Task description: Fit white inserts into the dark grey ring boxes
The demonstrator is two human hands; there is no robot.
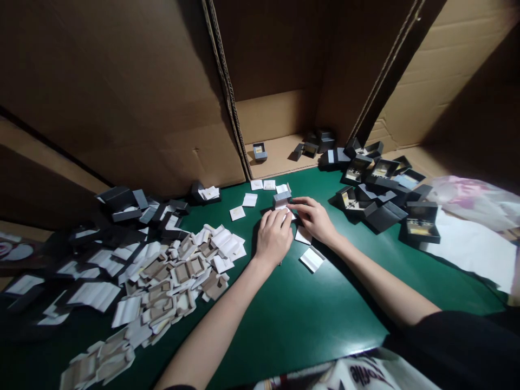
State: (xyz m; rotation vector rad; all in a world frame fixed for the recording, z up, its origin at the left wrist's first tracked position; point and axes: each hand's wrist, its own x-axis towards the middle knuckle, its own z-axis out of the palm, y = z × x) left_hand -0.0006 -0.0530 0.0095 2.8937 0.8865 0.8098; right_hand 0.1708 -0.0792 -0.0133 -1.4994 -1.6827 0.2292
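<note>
While left hand [274,236] curls beside small grey box [281,198], right hand [316,218] points toward it, index extended; cannot tell either grip.

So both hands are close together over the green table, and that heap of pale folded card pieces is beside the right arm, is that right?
Not quite: the heap of pale folded card pieces is beside the left arm, as the head view shows. The left hand and right hand are indeed close together over the green table.
</note>
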